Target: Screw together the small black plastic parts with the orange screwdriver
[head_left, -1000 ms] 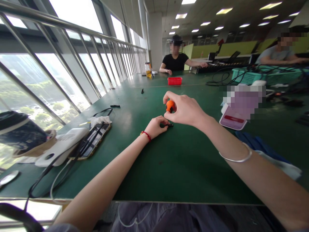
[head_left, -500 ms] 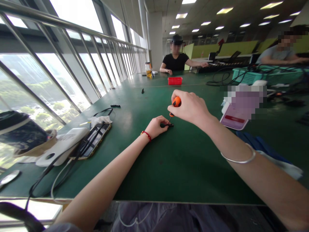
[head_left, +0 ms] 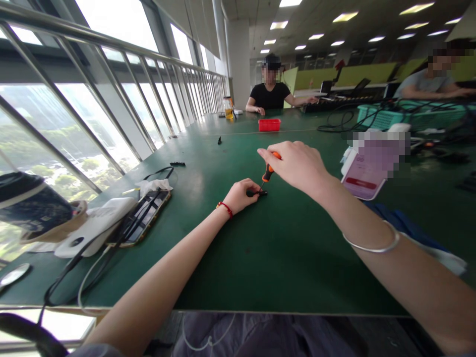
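Observation:
My left hand (head_left: 242, 195) rests on the green table (head_left: 290, 263), its fingers closed on a small black part (head_left: 263, 193) lying against the tabletop. What exactly that part is, I cannot make out. Above it, my right hand (head_left: 297, 161) is wrapped over the handle of an orange and black screwdriver (head_left: 267, 174), thumb stretched out toward the left. The screwdriver leans, its thin shaft pointing down and its tip at the black part beside my left fingertips.
To the left lie a phone (head_left: 163, 197) with cables, a white device (head_left: 121, 204) and a cup (head_left: 33, 206). A red tray (head_left: 269, 125) stands ahead, before a seated person (head_left: 270, 94). On the right are a propped phone (head_left: 359, 183), blue gloves (head_left: 405, 223) and a green basket (head_left: 375, 118).
My right hand has turned on the screwdriver and its thumb has stretched out, so more of the handle's lower part shows. My left hand and the black part have stayed in place.

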Demonstrator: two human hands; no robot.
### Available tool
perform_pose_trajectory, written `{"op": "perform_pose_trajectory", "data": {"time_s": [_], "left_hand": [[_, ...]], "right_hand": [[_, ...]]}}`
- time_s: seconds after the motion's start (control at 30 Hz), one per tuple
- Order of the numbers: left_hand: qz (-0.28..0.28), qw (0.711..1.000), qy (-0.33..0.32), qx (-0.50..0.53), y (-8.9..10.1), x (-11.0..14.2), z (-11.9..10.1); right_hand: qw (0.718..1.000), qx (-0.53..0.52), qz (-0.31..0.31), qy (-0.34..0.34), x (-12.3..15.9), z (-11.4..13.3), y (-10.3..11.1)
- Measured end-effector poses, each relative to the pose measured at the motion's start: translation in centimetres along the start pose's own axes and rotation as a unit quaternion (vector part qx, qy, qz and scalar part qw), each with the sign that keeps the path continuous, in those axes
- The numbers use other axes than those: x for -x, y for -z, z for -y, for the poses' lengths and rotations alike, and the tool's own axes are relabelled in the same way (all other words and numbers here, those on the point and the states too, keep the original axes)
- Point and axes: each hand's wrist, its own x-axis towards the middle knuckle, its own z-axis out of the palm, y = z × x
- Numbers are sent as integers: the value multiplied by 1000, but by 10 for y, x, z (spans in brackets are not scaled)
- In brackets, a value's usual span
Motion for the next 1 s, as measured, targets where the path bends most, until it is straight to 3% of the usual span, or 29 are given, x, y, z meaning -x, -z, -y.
{"op": "perform_pose_trajectory", "data": {"time_s": [0.3, 1.0], "left_hand": [[-6, 1000, 0, -5, 0, 1, -1], [-5, 1000, -2, -4, 0, 0, 0]], "right_hand": [[1000, 6, 30, -3, 1, 1, 2], [1000, -5, 17, 10, 1, 2, -2]]}}
